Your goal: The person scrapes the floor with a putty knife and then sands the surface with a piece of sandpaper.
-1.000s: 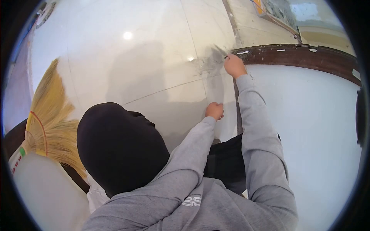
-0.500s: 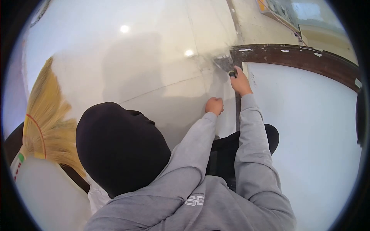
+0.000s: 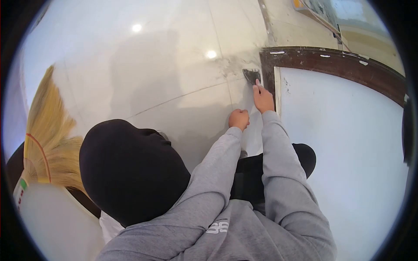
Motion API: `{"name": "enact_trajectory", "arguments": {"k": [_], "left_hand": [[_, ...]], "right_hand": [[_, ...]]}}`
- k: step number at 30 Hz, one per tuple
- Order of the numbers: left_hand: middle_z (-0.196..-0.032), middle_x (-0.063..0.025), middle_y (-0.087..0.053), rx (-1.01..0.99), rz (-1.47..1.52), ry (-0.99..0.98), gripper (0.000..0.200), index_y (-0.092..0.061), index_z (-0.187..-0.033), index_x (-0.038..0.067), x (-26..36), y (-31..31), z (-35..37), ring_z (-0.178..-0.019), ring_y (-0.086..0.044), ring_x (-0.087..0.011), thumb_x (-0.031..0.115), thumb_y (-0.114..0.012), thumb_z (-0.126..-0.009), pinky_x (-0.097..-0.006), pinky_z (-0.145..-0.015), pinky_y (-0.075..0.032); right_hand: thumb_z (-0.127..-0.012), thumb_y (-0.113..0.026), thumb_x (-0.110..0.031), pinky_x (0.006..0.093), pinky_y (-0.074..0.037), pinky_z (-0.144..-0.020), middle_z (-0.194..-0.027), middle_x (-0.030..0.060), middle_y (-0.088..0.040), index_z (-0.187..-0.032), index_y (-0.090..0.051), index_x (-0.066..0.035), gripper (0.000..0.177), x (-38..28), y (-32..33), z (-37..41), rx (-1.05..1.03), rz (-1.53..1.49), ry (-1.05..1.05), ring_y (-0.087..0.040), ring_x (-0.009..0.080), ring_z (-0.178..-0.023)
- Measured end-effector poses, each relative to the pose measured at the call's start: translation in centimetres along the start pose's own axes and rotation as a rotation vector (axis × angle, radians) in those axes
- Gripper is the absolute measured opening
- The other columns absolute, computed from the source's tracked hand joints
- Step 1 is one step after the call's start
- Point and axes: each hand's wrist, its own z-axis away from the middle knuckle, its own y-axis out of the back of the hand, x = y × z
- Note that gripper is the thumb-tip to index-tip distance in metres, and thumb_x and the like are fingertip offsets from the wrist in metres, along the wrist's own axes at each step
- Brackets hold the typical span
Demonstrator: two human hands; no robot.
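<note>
My right hand (image 3: 263,99) is wrapped round the handle of a scraper (image 3: 251,76), whose wide dark blade points up and left over the pale tiles. The blade lies just left of the corner of a dark brown frame (image 3: 268,65). Grey smudges (image 3: 235,64) mark the tiles near the blade. Lower and to the left, my left hand (image 3: 239,118) is closed with its fingers curled; what it holds, if anything, is hidden.
A straw broom (image 3: 48,135) stands at the left beside a white panel (image 3: 58,217). Another white panel (image 3: 344,152) fills the frame on the right. My bent knee (image 3: 305,158) is in front of it. A box-like object (image 3: 320,15) is at the upper right.
My right hand and the scraper have moved slightly left and down, and the blade has turned and looks darker. My left hand has shifted only a little.
</note>
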Motion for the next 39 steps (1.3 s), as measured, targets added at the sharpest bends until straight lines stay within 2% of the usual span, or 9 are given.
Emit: {"name": "enact_trajectory", "arguments": {"k": [14,16,20,22,23,25,28,34,39], "left_hand": [[-0.088,-0.0101,-0.071,0.020,0.016,-0.007,0.032,-0.063,-0.105,0.001,-0.5,-0.3,-0.9,-0.066,-0.069,-0.0198,0.030,-0.057,-0.097,-0.0334,-0.053,-0.054],[-0.059,-0.0086,-0.065,0.114,-0.009,-0.075,0.030,-0.067,-0.082,0.003,-0.9,-0.5,-0.9,-0.051,-0.066,-0.0205,0.029,-0.056,-0.093,-0.0364,-0.049,-0.051],[-0.062,-0.0098,-0.066,0.132,-0.009,-0.070,0.031,-0.067,-0.083,0.002,-0.6,0.3,-1.6,-0.052,-0.066,-0.0207,0.029,-0.056,-0.093,-0.0364,-0.049,-0.051],[-0.089,-0.0103,-0.072,0.059,0.090,0.018,0.031,-0.064,-0.104,0.001,0.0,0.0,-1.4,-0.066,-0.069,-0.0194,0.029,-0.057,-0.095,-0.0324,-0.053,-0.053],[-0.089,-0.0103,-0.072,0.056,0.099,0.018,0.031,-0.064,-0.104,0.001,0.3,-0.6,-1.2,-0.066,-0.069,-0.0194,0.029,-0.057,-0.095,-0.0324,-0.053,-0.053],[-0.068,-0.0122,-0.069,0.090,0.144,-0.092,0.033,-0.067,-0.083,0.000,0.8,-2.0,-0.4,-0.053,-0.066,-0.0216,0.030,-0.056,-0.093,-0.0367,-0.049,-0.051],[-0.088,-0.0095,-0.071,-0.064,0.041,-0.020,0.028,-0.064,-0.103,0.001,1.2,-1.7,0.3,-0.066,-0.068,-0.0188,0.027,-0.057,-0.094,-0.0332,-0.054,-0.053],[-0.087,-0.0091,-0.071,0.040,-0.015,0.015,0.028,-0.065,-0.101,0.002,-0.2,2.7,-2.1,-0.067,-0.069,-0.0193,0.029,-0.056,-0.095,-0.0334,-0.054,-0.053],[-0.079,-0.0087,-0.070,0.044,0.131,-0.032,0.028,-0.066,-0.093,0.002,1.9,-0.4,-0.5,-0.062,-0.069,-0.0194,0.028,-0.056,-0.094,-0.0339,-0.051,-0.053]], "right_hand": [[-0.097,-0.056,-0.040,0.0433,-0.048,-0.102,-0.123,0.0231,-0.066,-0.141,-0.059,-0.021,0.048,-0.5,-0.1,-3.7,0.050,-0.004,0.082,-0.062,0.0414,-0.116],[-0.097,-0.054,-0.040,0.0454,-0.049,-0.100,-0.120,0.0233,-0.067,-0.142,-0.058,-0.024,0.047,-1.0,-0.6,-5.1,0.112,-0.033,0.127,-0.063,0.0429,-0.113],[-0.098,-0.054,-0.041,0.0459,-0.049,-0.100,-0.121,0.0220,-0.067,-0.143,-0.056,-0.027,0.048,-0.3,-0.2,-3.9,0.140,-0.065,0.151,-0.062,0.0427,-0.113],[-0.098,-0.053,-0.041,0.0464,-0.049,-0.100,-0.121,0.0208,-0.067,-0.144,-0.055,-0.029,0.047,1.3,-0.4,-1.5,0.167,-0.064,0.129,-0.063,0.0426,-0.113],[-0.098,-0.053,-0.041,0.0464,-0.049,-0.100,-0.121,0.0208,-0.067,-0.144,-0.055,-0.029,0.047,1.9,-0.7,-0.7,0.165,-0.056,0.134,-0.063,0.0426,-0.113],[-0.098,-0.053,-0.041,0.0466,-0.049,-0.099,-0.120,0.0211,-0.068,-0.144,-0.055,-0.029,0.047,2.3,-1.3,0.7,0.112,0.015,0.012,-0.063,0.0426,-0.112],[-0.098,-0.055,-0.040,0.0448,-0.049,-0.100,-0.120,0.0228,-0.067,-0.143,-0.057,-0.026,0.047,0.7,-0.9,-2.2,0.088,0.013,0.022,-0.063,0.0421,-0.112],[-0.098,-0.055,-0.041,0.0464,-0.050,-0.097,-0.114,0.0231,-0.069,-0.142,-0.058,-0.029,0.046,-1.9,-0.2,-6.0,0.161,-0.030,0.140,-0.065,0.0431,-0.106],[-0.097,-0.055,-0.042,0.0461,-0.050,-0.098,-0.116,0.0230,-0.069,-0.142,-0.057,-0.030,0.047,0.1,0.3,-2.4,0.135,-0.032,0.149,-0.065,0.0431,-0.108]]}}
